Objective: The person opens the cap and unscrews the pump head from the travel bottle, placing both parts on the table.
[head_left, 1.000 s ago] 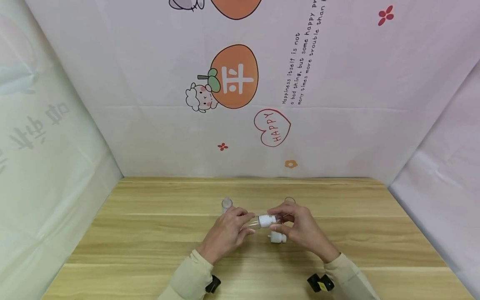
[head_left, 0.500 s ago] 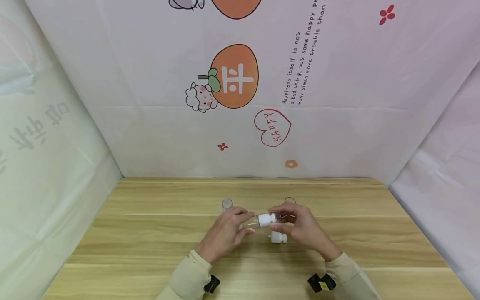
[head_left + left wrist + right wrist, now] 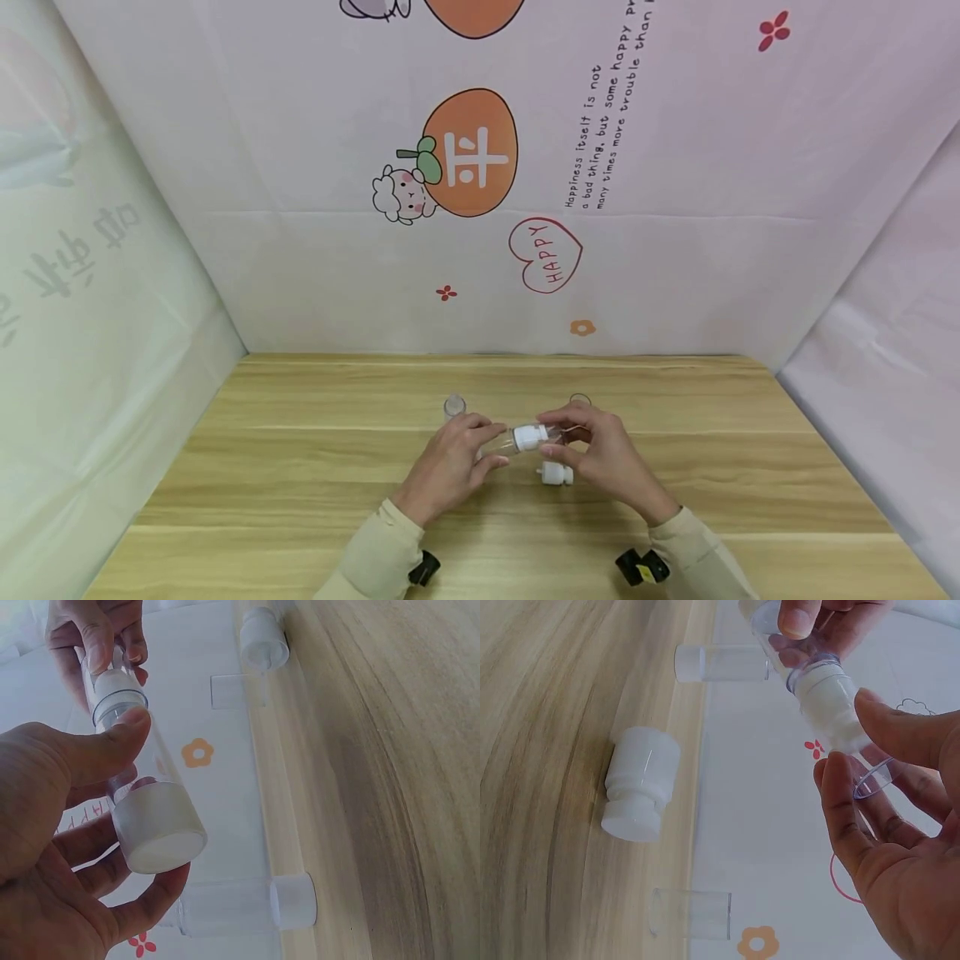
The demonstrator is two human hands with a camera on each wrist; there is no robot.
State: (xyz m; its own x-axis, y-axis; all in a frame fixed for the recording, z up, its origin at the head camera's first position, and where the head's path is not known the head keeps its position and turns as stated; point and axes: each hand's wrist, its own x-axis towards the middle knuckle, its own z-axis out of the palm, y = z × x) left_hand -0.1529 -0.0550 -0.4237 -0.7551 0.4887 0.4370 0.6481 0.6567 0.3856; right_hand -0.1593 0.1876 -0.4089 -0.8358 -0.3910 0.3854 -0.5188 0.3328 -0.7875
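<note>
My left hand [image 3: 450, 462] grips a clear cylindrical bottle [image 3: 161, 754] near its white base [image 3: 159, 829]. The bottle is held tilted above the table. At its mouth sits a white pump top [image 3: 531, 437], also visible in the right wrist view as a white collar [image 3: 829, 705]. With thumb and fingers, my right hand [image 3: 603, 458] holds the pump end, where a clear sleeve-like cap [image 3: 874, 778] shows between the fingers. How far this cap covers the pump is partly hidden. Below the hands, a second white pump top [image 3: 557, 474] lies on its side on the table.
Behind my left hand stands another clear bottle with a white base [image 3: 690, 664]. A loose clear cap [image 3: 694, 913] stands behind my right hand. The wooden table [image 3: 315, 467] meets a printed white backdrop [image 3: 337, 275] at its far edge.
The held bottle and its white pump top have shifted very slightly left and away from me. Both hands keep their hold, and the things on the table have stayed put.
</note>
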